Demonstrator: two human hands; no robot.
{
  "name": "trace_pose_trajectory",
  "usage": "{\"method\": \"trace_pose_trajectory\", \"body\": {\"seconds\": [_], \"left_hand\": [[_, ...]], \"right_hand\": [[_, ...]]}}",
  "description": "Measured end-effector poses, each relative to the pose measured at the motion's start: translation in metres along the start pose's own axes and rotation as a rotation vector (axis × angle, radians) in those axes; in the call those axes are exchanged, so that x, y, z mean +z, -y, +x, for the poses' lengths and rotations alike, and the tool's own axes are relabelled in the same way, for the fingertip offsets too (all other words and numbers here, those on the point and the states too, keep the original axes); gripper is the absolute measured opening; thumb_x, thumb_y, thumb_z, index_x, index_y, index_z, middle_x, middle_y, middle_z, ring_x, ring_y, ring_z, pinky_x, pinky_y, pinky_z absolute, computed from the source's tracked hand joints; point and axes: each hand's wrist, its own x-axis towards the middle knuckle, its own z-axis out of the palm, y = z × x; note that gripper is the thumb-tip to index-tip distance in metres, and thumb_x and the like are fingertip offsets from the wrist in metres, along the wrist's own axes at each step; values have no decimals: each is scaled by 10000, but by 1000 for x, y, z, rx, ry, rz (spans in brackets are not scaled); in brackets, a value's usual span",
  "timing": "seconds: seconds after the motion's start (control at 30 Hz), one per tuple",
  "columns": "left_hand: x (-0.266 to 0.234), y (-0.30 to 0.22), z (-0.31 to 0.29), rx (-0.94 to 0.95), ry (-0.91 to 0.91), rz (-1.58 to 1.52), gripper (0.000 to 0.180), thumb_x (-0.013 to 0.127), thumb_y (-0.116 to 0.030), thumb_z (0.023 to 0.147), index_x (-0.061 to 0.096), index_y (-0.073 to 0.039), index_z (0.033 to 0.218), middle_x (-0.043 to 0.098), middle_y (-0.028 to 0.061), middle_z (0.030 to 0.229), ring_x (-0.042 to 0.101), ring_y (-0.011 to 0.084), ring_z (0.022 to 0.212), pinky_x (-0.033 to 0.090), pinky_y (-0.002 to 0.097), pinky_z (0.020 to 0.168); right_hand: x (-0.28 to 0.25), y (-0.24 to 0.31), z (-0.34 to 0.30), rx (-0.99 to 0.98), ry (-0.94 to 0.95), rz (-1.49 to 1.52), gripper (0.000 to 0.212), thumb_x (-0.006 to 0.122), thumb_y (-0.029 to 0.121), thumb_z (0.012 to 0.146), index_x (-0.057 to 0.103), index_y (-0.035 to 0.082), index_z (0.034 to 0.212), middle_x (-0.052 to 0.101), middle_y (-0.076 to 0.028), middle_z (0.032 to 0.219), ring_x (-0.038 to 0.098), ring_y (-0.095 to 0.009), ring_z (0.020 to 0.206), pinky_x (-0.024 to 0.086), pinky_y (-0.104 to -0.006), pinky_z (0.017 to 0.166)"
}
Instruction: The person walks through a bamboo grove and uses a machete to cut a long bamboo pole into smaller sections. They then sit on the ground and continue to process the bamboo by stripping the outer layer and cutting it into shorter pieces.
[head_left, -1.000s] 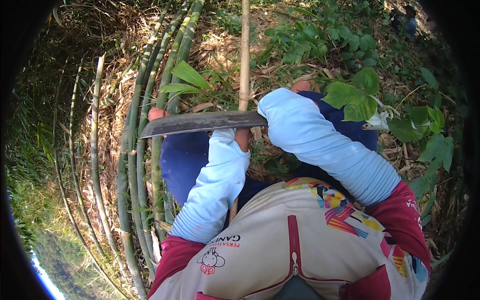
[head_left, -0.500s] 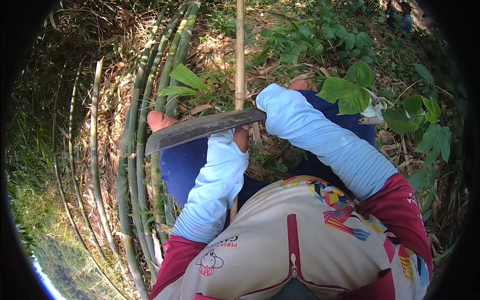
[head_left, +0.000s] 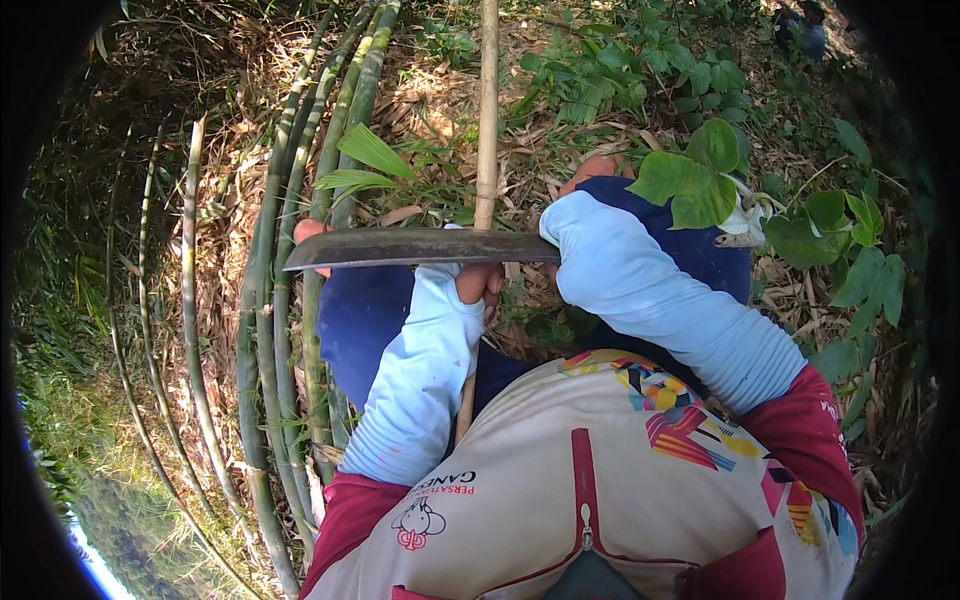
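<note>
A long slender bamboo pole runs from the far edge down between my legs. My left hand is closed round it, below the blade; its fingers show only in part. Crossing over the pole is a machete with a dark, broad blade, lying nearly level with its tip to the left. My right hand is closed at the machete's right end. A light-blue sleeve hides most of that hand and the handle. Where the blade crosses the pole, I cannot tell whether they touch.
Several thick green bamboo stems stand along the left. Leafy green plants grow close by my right leg. Dry leaf litter covers the ground. Another person is at the far right, small and shaded.
The machete has swung from a slant to nearly level, its tip moving up and its handle end right and nearer. My left hand shows more. The pole's far end has shifted slightly right.
</note>
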Motion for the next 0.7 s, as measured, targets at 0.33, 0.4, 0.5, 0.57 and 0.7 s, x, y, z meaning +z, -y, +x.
{"method": "trace_pose_trajectory", "body": {"seconds": [0.33, 0.4, 0.5, 0.57, 0.7], "left_hand": [[0, 2, -5, 43, -98, -3, 342, 526, -370, 932, 452, -88, 753, 402, 8, 512, 364, 98, 325, 283, 251, 302], [2, 5, -2, 23, -114, -41, 332, 522, -350, 934, 441, -93, 740, 387, 3, 505, 359, 100, 327, 282, 257, 309], [13, -7, -6, -10, -138, -15, 351, 524, -363, 921, 436, -97, 711, 393, 6, 492, 365, 118, 346, 279, 270, 337], [17, -9, -8, -29, -152, -18, 316, 543, -332, 915, 443, -95, 732, 394, 1, 502, 358, 112, 353, 276, 269, 338], [20, -14, -8, -61, -173, -43, 264, 570, -298, 905, 460, -94, 777, 404, -6, 523, 369, 100, 398, 291, 266, 363]], "right_hand": [[7, 2, 3, -252, -328, 41, 223, 690, 48, 603, 582, 68, 796, 563, -118, 791, 582, -330, 776, 475, -410, 652], [14, -2, 9, -398, -463, 9, 205, 677, 51, 605, 582, 68, 786, 560, -116, 767, 583, -325, 749, 473, -413, 628], [24, -9, 20, -530, -577, -43, 177, 657, 62, 619, 583, 72, 780, 551, -111, 726, 582, -317, 707, 466, -412, 595], [23, -8, 23, -524, -560, -76, 165, 651, 70, 628, 581, 74, 778, 544, -110, 701, 580, -315, 683, 460, -408, 577], [19, -4, 23, -530, -558, -77, 151, 647, 79, 642, 573, 75, 774, 539, -113, 685, 576, -319, 664, 450, -406, 562]]}}
